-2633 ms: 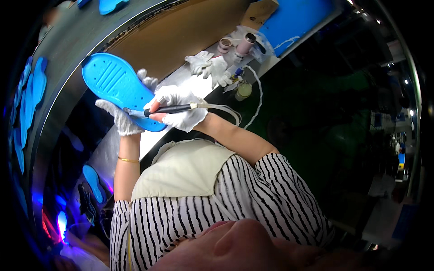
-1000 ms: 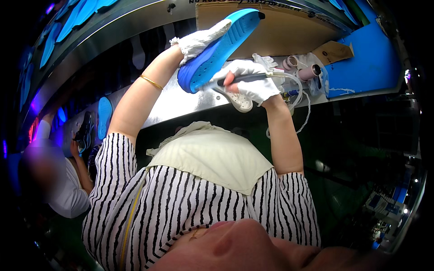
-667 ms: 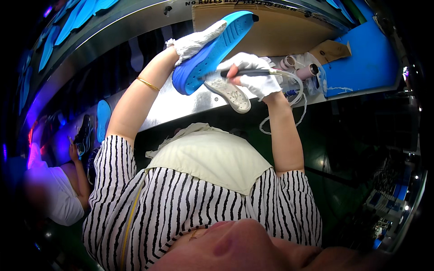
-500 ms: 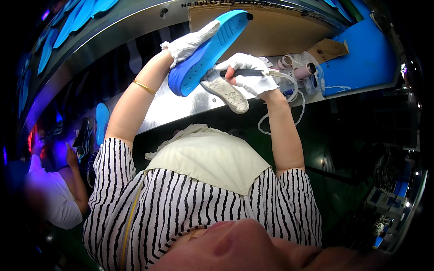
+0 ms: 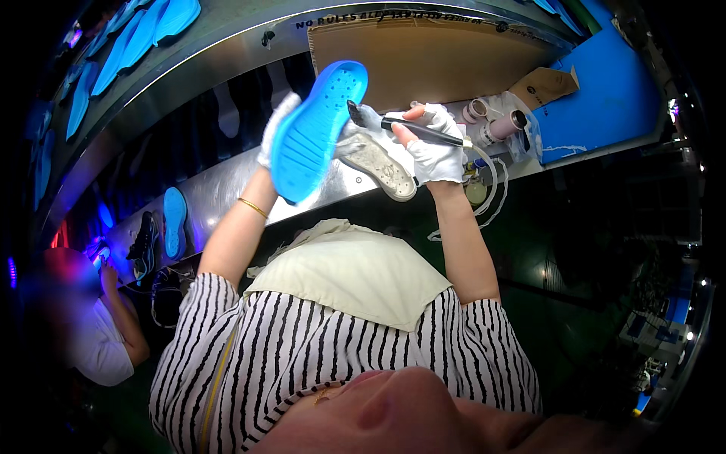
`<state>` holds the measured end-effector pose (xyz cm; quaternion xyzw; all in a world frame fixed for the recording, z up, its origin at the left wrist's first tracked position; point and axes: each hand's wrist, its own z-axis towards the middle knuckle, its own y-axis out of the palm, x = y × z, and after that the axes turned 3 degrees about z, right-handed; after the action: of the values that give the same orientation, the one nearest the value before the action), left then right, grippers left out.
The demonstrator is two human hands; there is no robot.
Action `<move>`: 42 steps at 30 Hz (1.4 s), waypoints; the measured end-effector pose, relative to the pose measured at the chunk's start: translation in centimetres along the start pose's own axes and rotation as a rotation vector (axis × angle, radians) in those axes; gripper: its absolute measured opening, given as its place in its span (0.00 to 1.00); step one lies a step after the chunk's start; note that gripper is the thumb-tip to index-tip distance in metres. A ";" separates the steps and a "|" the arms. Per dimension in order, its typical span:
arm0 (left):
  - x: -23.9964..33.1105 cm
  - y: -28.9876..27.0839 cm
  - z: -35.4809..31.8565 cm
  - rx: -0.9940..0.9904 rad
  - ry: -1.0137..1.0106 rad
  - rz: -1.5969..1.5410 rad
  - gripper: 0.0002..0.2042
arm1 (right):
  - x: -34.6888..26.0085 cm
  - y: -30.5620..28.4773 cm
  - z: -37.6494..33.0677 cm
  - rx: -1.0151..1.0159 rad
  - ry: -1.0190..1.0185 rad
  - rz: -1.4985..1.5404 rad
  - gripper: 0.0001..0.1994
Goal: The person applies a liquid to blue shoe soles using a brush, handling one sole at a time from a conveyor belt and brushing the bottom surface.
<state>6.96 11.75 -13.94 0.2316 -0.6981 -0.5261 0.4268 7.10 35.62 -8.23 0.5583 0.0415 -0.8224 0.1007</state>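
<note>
My left hand (image 5: 274, 136), in a white glove, grips a bright blue shoe sole (image 5: 311, 144) along its left edge; some of its fingers are hidden behind the sole. The sole is held tilted above the bench, its grooved and dimpled face showing. My right hand (image 5: 435, 147), in a white glove with bare fingertips, closes round a black-handled brush (image 5: 423, 131) with a pale hose at its rear end. The brush's dark tip is at the sole's upper right edge; whether it touches cannot be told. Below it, an off-white sole-shaped piece (image 5: 382, 172) lies at the bench edge.
Behind the hands stands a cardboard box (image 5: 423, 64). Pink spools (image 5: 505, 125) and a blue board (image 5: 605, 91) are to the right. Another blue sole (image 5: 175, 223) and a dark shoe (image 5: 142, 246) rest on the metal bench (image 5: 227, 185) at left, near another person (image 5: 106, 337).
My left hand has lowered and turned the blue sole, so its dimpled end now points up. My right hand has swung the brush into view, its tip toward the sole's edge.
</note>
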 end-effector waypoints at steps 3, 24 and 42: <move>-2.8 1.0 0.4 -0.084 0.038 -0.125 0.29 | 0.3 0.2 1.0 0.138 -0.137 -0.065 0.08; -3.4 3.6 3.3 -0.044 0.289 0.173 0.39 | -0.4 2.4 -1.4 -0.129 -0.293 -0.281 0.11; -3.6 6.1 2.5 -0.144 0.333 0.186 0.45 | -0.9 2.3 -1.2 -0.170 -0.114 0.134 0.10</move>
<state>7.56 17.92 -9.70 0.2190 -0.5969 -0.4874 0.5984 9.02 33.68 -7.75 0.5017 0.0678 -0.8377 0.2047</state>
